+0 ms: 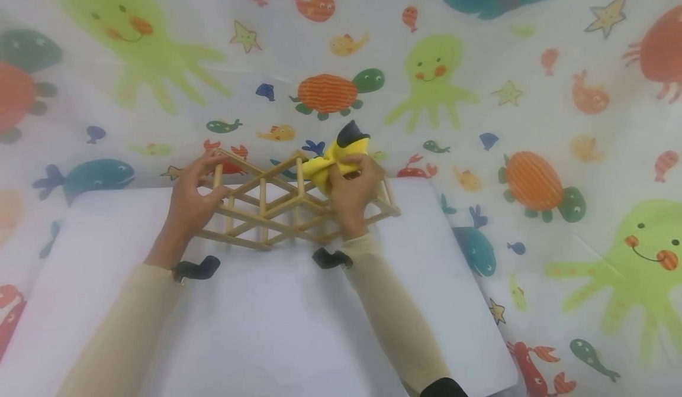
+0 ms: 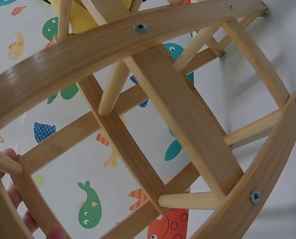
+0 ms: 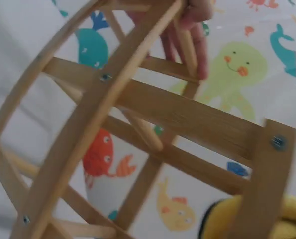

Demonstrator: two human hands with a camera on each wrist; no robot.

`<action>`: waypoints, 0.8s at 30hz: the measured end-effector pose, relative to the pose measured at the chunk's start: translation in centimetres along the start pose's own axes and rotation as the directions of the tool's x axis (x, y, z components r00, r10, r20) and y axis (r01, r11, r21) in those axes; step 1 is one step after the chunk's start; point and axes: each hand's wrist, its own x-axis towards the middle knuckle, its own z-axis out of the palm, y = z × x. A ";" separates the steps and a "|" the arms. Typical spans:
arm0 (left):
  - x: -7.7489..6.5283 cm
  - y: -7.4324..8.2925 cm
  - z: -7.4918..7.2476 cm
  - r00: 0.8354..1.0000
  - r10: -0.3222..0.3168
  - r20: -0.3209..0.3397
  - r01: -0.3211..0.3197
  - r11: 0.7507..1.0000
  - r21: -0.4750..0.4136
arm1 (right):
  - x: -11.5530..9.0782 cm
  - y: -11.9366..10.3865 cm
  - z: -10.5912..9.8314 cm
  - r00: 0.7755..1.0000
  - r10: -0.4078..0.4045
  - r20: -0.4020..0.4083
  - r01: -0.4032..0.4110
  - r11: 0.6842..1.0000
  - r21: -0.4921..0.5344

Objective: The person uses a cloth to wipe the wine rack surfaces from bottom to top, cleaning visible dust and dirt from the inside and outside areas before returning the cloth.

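Observation:
A light wooden lattice rack (image 1: 263,196), made of crossed slats joined by round dowels and screws, stands near the back of the white table. My left hand (image 1: 193,199) grips its left end, thumb in front and fingers behind the end dowel. Bunched in my right hand (image 1: 353,196) is a yellow cloth (image 1: 345,147) with a dark part, held against the rack's right half. In the left wrist view the rack's slats (image 2: 187,114) fill most of the picture. The right wrist view has the cloth (image 3: 222,219) low behind a slat; most of the right hand is hidden there.
The white table top (image 1: 256,326) has rounded corners. Right behind it hangs a sheet (image 1: 373,48) printed with sea animals, which also lies along the table's right side. Dark straps (image 1: 197,268) sit on both wrists.

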 end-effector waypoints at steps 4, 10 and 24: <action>-0.1 0.0 0.1 1.000 -0.003 0.004 0.003 1.000 0.004 | -0.6 0.6 1.5 0.987 0.138 -0.080 -0.126 0.983 0.133; 0.0 0.2 -0.1 1.000 0.002 0.002 -0.002 1.000 0.006 | -0.6 0.4 3.4 0.895 0.438 -0.089 -0.383 0.854 0.353; 0.4 -0.6 -0.2 1.000 0.009 -0.005 -0.009 1.000 0.002 | -0.9 -0.2 4.2 0.852 0.510 -0.114 -0.447 0.824 0.348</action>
